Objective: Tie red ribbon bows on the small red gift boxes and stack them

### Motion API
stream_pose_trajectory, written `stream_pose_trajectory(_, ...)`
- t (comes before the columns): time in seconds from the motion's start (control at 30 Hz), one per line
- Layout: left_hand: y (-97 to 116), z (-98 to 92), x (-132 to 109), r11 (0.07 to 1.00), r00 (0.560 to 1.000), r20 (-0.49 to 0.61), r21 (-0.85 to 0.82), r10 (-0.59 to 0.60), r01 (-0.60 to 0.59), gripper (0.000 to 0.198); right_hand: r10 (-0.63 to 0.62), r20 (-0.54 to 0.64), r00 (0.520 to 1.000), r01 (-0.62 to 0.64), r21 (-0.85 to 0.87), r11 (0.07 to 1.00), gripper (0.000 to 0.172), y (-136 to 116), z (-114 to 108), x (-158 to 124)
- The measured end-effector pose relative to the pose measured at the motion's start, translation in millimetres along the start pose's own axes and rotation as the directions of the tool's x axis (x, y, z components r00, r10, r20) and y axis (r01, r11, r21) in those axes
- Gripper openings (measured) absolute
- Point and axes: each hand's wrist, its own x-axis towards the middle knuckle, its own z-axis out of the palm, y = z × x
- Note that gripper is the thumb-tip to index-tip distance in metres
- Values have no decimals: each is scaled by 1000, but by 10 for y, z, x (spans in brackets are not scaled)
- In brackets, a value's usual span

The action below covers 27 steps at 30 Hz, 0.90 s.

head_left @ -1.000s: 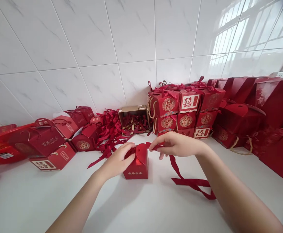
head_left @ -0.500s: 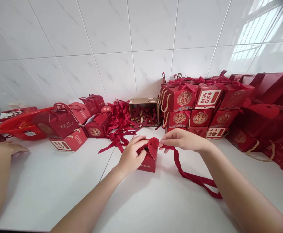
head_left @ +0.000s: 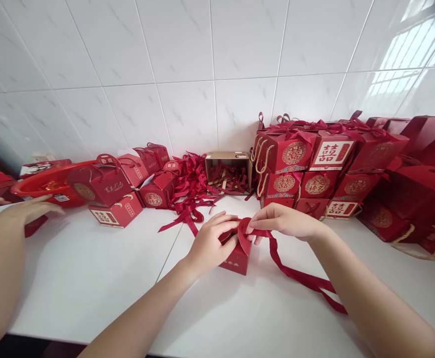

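On the white counter [head_left: 90, 278], a little ahead of me and near the middle of the view, I have a small red gift box [head_left: 236, 258] standing upright, one corner turned toward me, its gold-lettered face angled down-left. My left hand [head_left: 210, 243] is closed around the box's top on its left side, fingers curled over the edge. My right hand [head_left: 284, 221] pinches the dark red ribbon [head_left: 299, 276] beside the box's rounded top flap [head_left: 244, 234], thumb and forefinger shut on it. The ribbon's long axis runs from that pinch down and to the right across the counter, ending in a loose fold near my right forearm.

Against the frame half a second back, the box sits slightly further right and lower in view, and both hands have drawn closer over the flap. Another person's hand [head_left: 23, 211], at the far left, now lies further into view, flat and open near a red tray [head_left: 49, 184].

Behind the box I note a heap of loose ribbons [head_left: 187, 191], an open cardboard carton [head_left: 228, 171] holding more of them, a stack of finished red boxes [head_left: 307, 164] with rope handles to the right, and handled red boxes [head_left: 109, 191] lying to the left, all against the tiled wall [head_left: 187, 64].
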Motion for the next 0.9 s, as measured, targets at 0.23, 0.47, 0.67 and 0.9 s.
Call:
stream_pose_trajectory(0.23,34,-9,-2,1000,994,-107,0,-5,5,19,-4,4,1000,4,-43,999,29,4,82,37)
stream_pose_trajectory(0.47,80,-31,-23,985,974,-180,-128,-134,112,12,-196,-354,915,29,-426,904,37,25,201,54)
stream_pose_trajectory(0.67,87,-85,22,901,950,-166,-393,-265,183,9,-318,-284,905,171,-442,881,26,67,364,153)
stream_pose_trajectory(0.9,30,-103,15,977,989,-112,-197,-101,78,19,-502,-435,748,358,-372,856,21,-178,320,-38)
